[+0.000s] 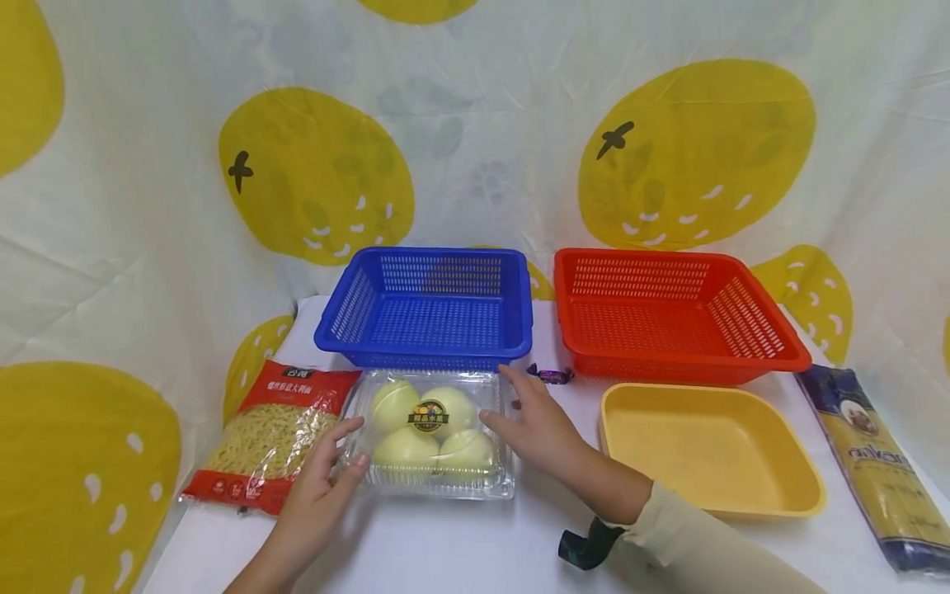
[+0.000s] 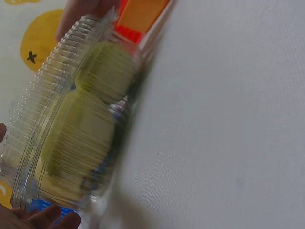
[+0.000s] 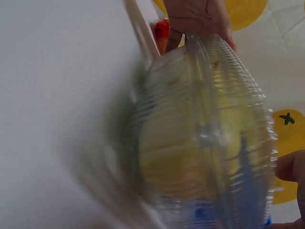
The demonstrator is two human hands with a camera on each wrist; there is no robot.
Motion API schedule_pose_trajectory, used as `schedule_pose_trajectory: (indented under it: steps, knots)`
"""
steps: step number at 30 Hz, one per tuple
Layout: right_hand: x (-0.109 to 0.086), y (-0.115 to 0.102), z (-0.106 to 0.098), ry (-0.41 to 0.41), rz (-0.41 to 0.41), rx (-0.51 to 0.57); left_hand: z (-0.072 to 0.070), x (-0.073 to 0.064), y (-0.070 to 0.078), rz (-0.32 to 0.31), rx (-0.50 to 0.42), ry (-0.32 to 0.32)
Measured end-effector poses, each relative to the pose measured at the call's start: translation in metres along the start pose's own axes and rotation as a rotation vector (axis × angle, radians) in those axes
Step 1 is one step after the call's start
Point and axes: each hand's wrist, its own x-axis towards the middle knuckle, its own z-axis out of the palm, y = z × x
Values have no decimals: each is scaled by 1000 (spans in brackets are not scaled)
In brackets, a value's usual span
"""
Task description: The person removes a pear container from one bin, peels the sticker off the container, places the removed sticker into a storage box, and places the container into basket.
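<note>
A clear plastic clamshell box [image 1: 434, 483] of pale yellow-green round fruit [image 1: 404, 448], with a dark label on its lid, is in front of the blue basket. My left hand [image 1: 315, 487] is at the box's left side, thumb and fingers spread. At its right side is my right hand [image 1: 545, 433], the thumb near the lid's edge and the forefinger reaching towards the far corner. Fingers [image 2: 47, 217] lie by the rim in the left wrist view. Motion blurs the box [image 3: 205, 133] in the right wrist view; firm contact cannot be made out.
Behind stand a blue basket [image 1: 423, 360] and a red basket [image 1: 683, 367]. A yellow tray [image 1: 705, 450] is at right, beside a long pasta packet [image 1: 879, 462]. A red pasta bag [image 1: 275, 429] lies left. A purple-wrapped candy [image 1: 552, 376] sits between the baskets.
</note>
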Motion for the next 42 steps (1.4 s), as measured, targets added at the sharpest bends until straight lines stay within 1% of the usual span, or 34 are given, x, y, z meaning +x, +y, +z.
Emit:
schedule_pose_trajectory:
  steps: [3, 6, 8, 11, 13, 17, 19, 21, 25, 28, 33, 37, 42]
  knots:
    - [2, -8, -9, 16, -57, -85, 2, 2, 1, 5, -18, 13]
    - [5, -18, -16, 33, -135, -169, 3, 2, 1, 2, -43, 16]
    - [7, -25, -19, 27, -178, -214, 3, 2, 1, 0, -59, 16]
    - [10, -38, -21, -16, -237, -275, 3, 2, 2, -11, -80, 13]
    - [12, -46, -20, -67, -267, -325, 3, 2, 3, -16, -89, 13]
    - [15, -61, -16, -150, -358, -467, 4, 3, 3, -23, -101, 13]
    - [17, -67, -13, -183, -383, -518, 4, 3, 2, -23, -107, 13]
    - [19, -72, -10, -209, -387, -552, 4, 4, 1, -27, -111, 13]
    - [22, -81, -4, -274, -351, -573, 5, 4, 0, -56, -123, 6]
    - [24, -86, 0, -299, -361, -601, 5, 3, 0, -82, -132, 1]
    - [27, -91, 5, -311, -374, -643, 5, 2, 1, -87, -135, 10]
    - [28, -93, 10, -309, -336, -651, 6, 2, 1, -71, -129, 18]
    - [30, -94, 16, -304, -294, -635, 7, 2, 1, -56, -134, 20]
